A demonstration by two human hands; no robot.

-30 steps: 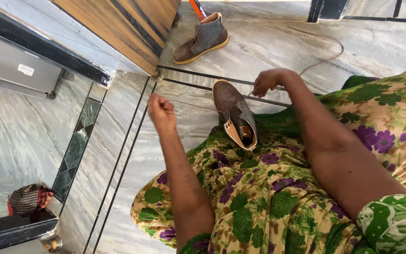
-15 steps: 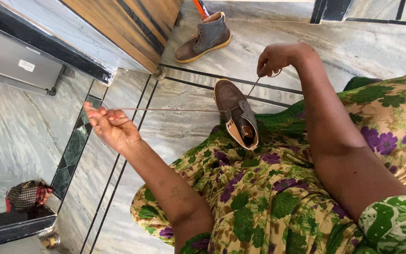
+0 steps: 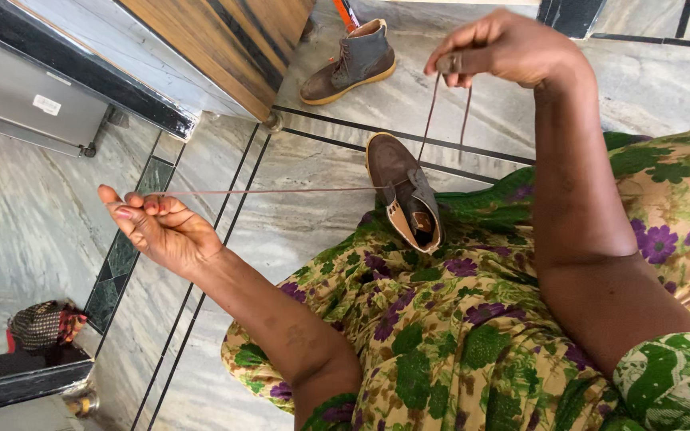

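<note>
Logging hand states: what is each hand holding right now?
Left hand: closed, pinching the taut shoelace.
Right hand: closed, holding the lace's other end above the brown boot.

Left side: my left hand (image 3: 161,227) has bare marble floor (image 3: 25,199) around it.
Ahead: taut lace (image 3: 281,191) bars the way to the shoe (image 3: 402,191).
Far: second boot (image 3: 350,62) and wooden door (image 3: 225,40) block forward.

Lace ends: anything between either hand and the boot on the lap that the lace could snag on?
Nothing visible. The left hand pulls one lace end taut across bare floor to the boot; the right hand lifts the other end straight up through open air.
</note>
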